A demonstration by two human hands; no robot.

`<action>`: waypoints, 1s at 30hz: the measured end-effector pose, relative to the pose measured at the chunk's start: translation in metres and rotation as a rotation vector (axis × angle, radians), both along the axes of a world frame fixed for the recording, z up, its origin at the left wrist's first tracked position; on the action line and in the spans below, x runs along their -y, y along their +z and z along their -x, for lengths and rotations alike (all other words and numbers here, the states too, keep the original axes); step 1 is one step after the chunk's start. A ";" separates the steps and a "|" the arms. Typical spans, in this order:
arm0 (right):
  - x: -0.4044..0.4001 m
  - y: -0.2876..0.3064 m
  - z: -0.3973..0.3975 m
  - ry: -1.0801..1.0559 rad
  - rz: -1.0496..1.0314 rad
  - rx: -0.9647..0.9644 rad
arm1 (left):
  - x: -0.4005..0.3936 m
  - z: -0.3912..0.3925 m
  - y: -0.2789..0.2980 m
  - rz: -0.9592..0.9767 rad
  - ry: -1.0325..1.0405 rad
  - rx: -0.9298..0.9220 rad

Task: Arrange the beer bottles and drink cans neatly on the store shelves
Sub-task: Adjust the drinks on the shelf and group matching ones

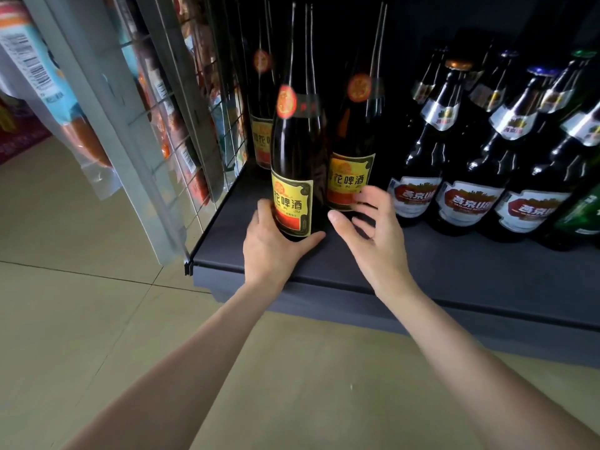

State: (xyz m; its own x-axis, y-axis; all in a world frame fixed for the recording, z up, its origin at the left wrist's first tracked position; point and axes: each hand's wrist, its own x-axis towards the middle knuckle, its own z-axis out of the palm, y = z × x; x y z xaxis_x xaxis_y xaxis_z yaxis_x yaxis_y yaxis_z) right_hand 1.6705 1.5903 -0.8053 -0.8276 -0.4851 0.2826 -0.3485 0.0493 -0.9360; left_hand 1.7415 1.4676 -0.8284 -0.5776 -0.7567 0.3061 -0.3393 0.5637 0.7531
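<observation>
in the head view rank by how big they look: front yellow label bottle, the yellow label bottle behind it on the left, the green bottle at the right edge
1. front yellow label bottle, nearest the camera, gripped by the left hand
2. rear yellow label bottle, partly hidden
3. green bottle, cut off by the frame edge, so its rank is unsure

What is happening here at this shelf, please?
A person is arranging beer bottles on a dark store shelf. The left hand grips the base of a yellow-label bottle standing near the shelf's front. The right hand is open, fingers spread, close to a second yellow-label bottle but not clearly touching it. To the right stand white-label bottles in rows.
</observation>
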 end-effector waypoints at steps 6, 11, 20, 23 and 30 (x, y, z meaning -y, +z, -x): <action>-0.008 0.015 0.014 -0.002 -0.105 -0.065 | -0.044 0.014 -0.001 -0.011 -0.185 0.002; -0.031 0.016 0.027 -0.115 -0.143 -0.128 | -0.042 0.025 0.009 -0.083 -0.480 0.073; -0.029 -0.011 0.024 -0.087 -0.098 -0.041 | 0.072 0.038 0.009 -0.124 -0.013 0.036; -0.028 -0.021 0.024 -0.074 -0.131 -0.028 | 0.087 0.059 0.003 -0.139 0.087 0.113; -0.026 -0.023 0.026 -0.061 -0.128 -0.015 | 0.109 0.111 0.007 -0.285 0.059 -0.032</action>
State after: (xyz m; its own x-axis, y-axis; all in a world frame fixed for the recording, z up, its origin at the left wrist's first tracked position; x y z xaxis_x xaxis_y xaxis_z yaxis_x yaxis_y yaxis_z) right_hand 1.6441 1.6165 -0.8282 -0.8528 -0.4669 0.2340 -0.3549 0.1894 -0.9155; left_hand 1.6303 1.3583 -0.8219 -0.5240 -0.8466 0.0936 -0.3388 0.3080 0.8890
